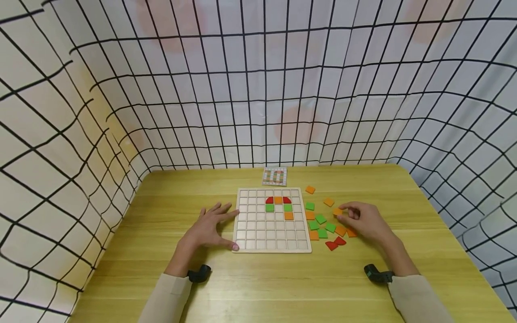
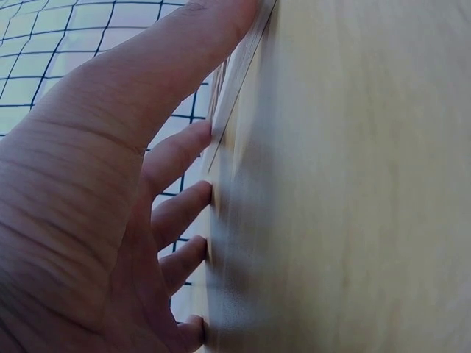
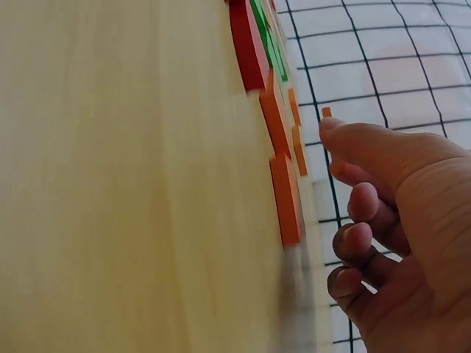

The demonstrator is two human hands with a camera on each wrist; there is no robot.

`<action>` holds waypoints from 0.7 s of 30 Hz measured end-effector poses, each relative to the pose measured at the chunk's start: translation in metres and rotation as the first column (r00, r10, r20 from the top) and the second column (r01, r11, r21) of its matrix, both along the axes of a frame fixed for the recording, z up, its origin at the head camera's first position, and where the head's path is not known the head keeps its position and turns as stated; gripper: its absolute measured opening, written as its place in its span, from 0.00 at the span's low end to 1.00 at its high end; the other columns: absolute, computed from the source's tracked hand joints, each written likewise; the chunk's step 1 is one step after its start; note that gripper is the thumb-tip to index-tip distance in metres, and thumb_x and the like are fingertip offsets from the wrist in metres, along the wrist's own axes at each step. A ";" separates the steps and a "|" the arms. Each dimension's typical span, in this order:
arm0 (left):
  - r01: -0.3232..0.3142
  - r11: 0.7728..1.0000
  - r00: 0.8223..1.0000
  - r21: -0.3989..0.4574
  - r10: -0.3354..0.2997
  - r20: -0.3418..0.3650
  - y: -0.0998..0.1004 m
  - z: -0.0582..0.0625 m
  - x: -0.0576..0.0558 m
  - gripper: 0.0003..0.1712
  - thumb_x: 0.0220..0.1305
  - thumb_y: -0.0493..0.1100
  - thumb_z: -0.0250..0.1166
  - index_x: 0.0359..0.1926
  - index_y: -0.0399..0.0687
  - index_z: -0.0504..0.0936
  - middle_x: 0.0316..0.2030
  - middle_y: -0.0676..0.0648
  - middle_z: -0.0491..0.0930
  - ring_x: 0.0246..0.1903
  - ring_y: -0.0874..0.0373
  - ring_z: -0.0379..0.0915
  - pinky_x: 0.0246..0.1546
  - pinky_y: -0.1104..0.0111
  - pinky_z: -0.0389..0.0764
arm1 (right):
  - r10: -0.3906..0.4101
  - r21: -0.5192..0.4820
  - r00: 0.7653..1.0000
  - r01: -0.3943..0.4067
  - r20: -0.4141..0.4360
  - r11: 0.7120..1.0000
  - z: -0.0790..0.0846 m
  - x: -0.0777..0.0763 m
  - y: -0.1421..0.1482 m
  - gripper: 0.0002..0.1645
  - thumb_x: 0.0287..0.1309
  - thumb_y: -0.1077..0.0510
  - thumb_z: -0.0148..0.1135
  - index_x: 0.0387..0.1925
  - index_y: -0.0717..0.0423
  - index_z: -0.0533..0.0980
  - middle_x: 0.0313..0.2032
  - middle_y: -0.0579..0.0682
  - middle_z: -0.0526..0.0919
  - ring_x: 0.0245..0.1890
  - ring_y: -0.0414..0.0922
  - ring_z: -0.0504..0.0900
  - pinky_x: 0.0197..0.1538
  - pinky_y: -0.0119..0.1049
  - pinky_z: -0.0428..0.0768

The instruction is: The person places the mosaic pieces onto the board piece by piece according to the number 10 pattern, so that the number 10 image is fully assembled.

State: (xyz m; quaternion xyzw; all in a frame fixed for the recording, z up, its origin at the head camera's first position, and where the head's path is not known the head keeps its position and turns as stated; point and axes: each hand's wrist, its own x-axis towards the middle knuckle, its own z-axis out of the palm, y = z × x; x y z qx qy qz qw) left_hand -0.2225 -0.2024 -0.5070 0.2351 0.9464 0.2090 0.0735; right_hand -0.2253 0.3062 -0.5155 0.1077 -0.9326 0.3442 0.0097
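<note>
A wooden grid board (image 1: 254, 233) lies on the table, with two red quarter-round tiles, two green tiles and two orange tiles in its upper right cells. My left hand (image 1: 208, 226) rests at the board's left edge, fingers spread, the thumb on its lower left corner. In the left wrist view the left thumb (image 2: 176, 66) reaches along the board's edge. Between thumb and index finger my right hand (image 1: 365, 220) pinches an orange square tile (image 1: 337, 211). The right wrist view shows that tile's end (image 3: 327, 112) at the thumb tip, raised above the table.
Loose green tiles (image 1: 321, 219), orange tiles (image 1: 340, 231) and red tiles (image 1: 331, 245) are scattered right of the board. A small pattern card (image 1: 274, 176) lies behind the board. A white cloth with black grid lines (image 1: 274, 89) surrounds the wooden table (image 1: 258, 287).
</note>
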 end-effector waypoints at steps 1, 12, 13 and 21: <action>0.000 1.000 1.000 0.002 0.000 0.000 0.000 0.000 0.000 0.65 0.36 0.79 0.77 0.76 0.65 0.68 0.81 0.45 0.55 0.81 0.36 0.43 0.74 0.28 0.38 | 0.005 -0.001 1.000 -0.005 -0.009 1.000 0.001 -0.001 -0.003 0.22 0.65 0.42 0.69 0.51 0.53 0.83 0.27 0.45 0.74 0.26 0.40 0.69 0.34 0.32 0.71; -0.004 1.000 1.000 0.005 0.004 0.004 -0.002 0.001 0.002 0.65 0.36 0.78 0.78 0.77 0.66 0.68 0.81 0.45 0.55 0.81 0.36 0.42 0.74 0.28 0.38 | 0.063 -0.061 0.998 -0.064 -0.021 0.996 0.010 -0.010 -0.055 0.21 0.65 0.47 0.71 0.53 0.54 0.83 0.26 0.46 0.74 0.25 0.41 0.69 0.33 0.32 0.69; -0.003 1.000 1.000 0.006 0.003 0.001 -0.002 0.001 0.002 0.65 0.36 0.78 0.78 0.77 0.66 0.68 0.81 0.45 0.55 0.81 0.36 0.42 0.74 0.28 0.38 | 0.064 -0.073 0.998 -0.064 -0.014 0.995 0.011 -0.011 -0.061 0.20 0.65 0.47 0.71 0.52 0.54 0.83 0.26 0.46 0.74 0.25 0.41 0.70 0.32 0.32 0.70; 0.014 1.000 1.000 -0.004 -0.014 -0.014 -0.001 0.001 0.000 0.65 0.37 0.79 0.77 0.77 0.66 0.67 0.81 0.45 0.55 0.81 0.36 0.43 0.74 0.28 0.40 | 0.108 -0.124 0.994 -0.107 0.001 0.987 0.015 -0.016 -0.103 0.17 0.63 0.49 0.73 0.49 0.52 0.84 0.25 0.45 0.74 0.25 0.42 0.70 0.31 0.32 0.69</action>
